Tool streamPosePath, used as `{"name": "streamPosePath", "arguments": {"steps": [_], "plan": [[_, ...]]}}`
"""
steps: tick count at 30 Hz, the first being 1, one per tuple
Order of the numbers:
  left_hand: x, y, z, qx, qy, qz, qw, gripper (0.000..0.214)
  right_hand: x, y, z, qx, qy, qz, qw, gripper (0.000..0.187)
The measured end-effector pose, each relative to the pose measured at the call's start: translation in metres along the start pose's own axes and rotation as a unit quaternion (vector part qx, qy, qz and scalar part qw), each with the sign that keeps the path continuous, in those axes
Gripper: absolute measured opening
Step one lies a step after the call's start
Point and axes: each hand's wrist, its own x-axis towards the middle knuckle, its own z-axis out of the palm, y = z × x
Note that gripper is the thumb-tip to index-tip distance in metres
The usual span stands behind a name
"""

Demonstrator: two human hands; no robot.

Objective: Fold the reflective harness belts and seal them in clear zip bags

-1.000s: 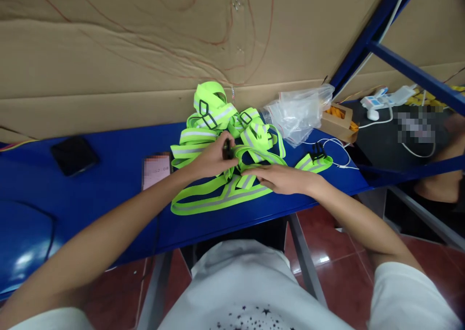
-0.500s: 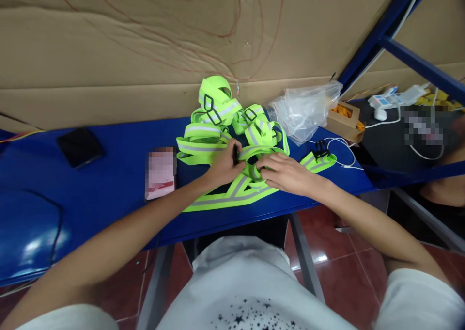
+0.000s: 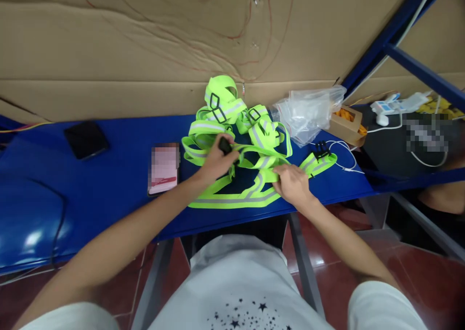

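Neon-green reflective strap (image 3: 267, 163) with a grey stripe runs between my two hands. My left hand (image 3: 217, 159) is closed on a black plastic buckle (image 3: 224, 146) on the strap. Fingers of my right hand (image 3: 293, 182) pinch the strap farther right; their tips are partly hidden. Below the hands a flat length of the webbing (image 3: 232, 203) lies near the table's front edge. Behind them sits a pile of similar reflective straps (image 3: 232, 109) with black slider buckles (image 3: 219, 115). One strap end (image 3: 319, 165) with black fittings (image 3: 321, 149) lies to the right.
On the blue table (image 3: 123, 175) lie a phone (image 3: 164, 169) and a dark flat object (image 3: 86, 139) at left. Clear plastic bags (image 3: 307, 112), a cardboard box (image 3: 347, 126) with orange items and a white cable (image 3: 345, 155) are at right. Blue frame bars (image 3: 425, 73) rise there.
My right hand has moved right and slightly down, drawing the strap out from the left hand. My left hand has shifted a little left, and the black buckle shows more.
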Motion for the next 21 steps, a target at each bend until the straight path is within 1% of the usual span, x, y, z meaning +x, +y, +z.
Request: {"name": "streamPosePath", "arguments": {"steps": [2,3,4,5,6,7,8,10,11,12,14,15,18,19,21], "plan": [[0.004,0.008,-0.02,-0.092,0.035,-0.095,0.991,0.034,-0.005,-0.005,-0.011,0.068,-0.108,0.007,0.992,0.027],[0.003,0.014,-0.031,-0.13,0.037,-0.129,0.982,0.038,-0.007,-0.005,-0.018,0.12,-0.167,0.018,0.979,0.035],[0.002,0.021,-0.042,-0.166,0.028,-0.149,0.974,0.04,-0.01,-0.004,-0.028,0.176,-0.212,0.036,0.961,0.042],[-0.001,0.028,-0.053,-0.2,0.026,-0.161,0.966,0.044,-0.013,-0.001,-0.038,0.226,-0.236,0.06,0.943,0.045],[-0.005,0.036,-0.064,-0.217,0.024,-0.168,0.961,0.047,-0.016,0.006,-0.05,0.259,-0.237,0.084,0.933,0.044],[-0.009,0.043,-0.073,-0.213,0.027,-0.17,0.962,0.048,-0.018,0.014,-0.06,0.276,-0.218,0.108,0.93,0.04],[-0.014,0.049,-0.082,-0.193,0.033,-0.16,0.968,0.048,-0.019,0.026,-0.07,0.272,-0.193,0.124,0.934,0.037],[-0.021,0.056,-0.093,-0.139,0.031,-0.126,0.982,0.048,-0.02,0.053,-0.082,0.21,-0.154,0.147,0.954,0.038],[-0.024,0.058,-0.096,-0.118,0.031,-0.113,0.986,0.048,-0.019,0.068,-0.084,0.182,-0.143,0.163,0.959,0.039],[-0.026,0.06,-0.098,-0.107,0.031,-0.104,0.988,0.048,-0.017,0.083,-0.083,0.157,-0.149,0.183,0.959,0.04],[-0.029,0.063,-0.098,-0.103,0.036,-0.095,0.989,0.048,-0.012,0.106,-0.074,0.136,-0.179,0.188,0.956,0.046],[-0.03,0.066,-0.098,-0.104,0.039,-0.09,0.99,0.048,-0.008,0.114,-0.068,0.137,-0.196,0.179,0.954,0.052],[-0.036,0.08,-0.103,-0.109,0.056,-0.089,0.988,0.052,0.002,0.123,-0.054,0.15,-0.268,0.138,0.942,0.074],[-0.039,0.084,-0.109,-0.106,0.06,-0.098,0.988,0.056,0.004,0.122,-0.052,0.147,-0.295,0.125,0.936,0.081],[-0.044,0.086,-0.129,-0.078,0.063,-0.106,0.989,0.066,0.007,0.118,-0.052,0.126,-0.343,0.1,0.925,0.09]]}}
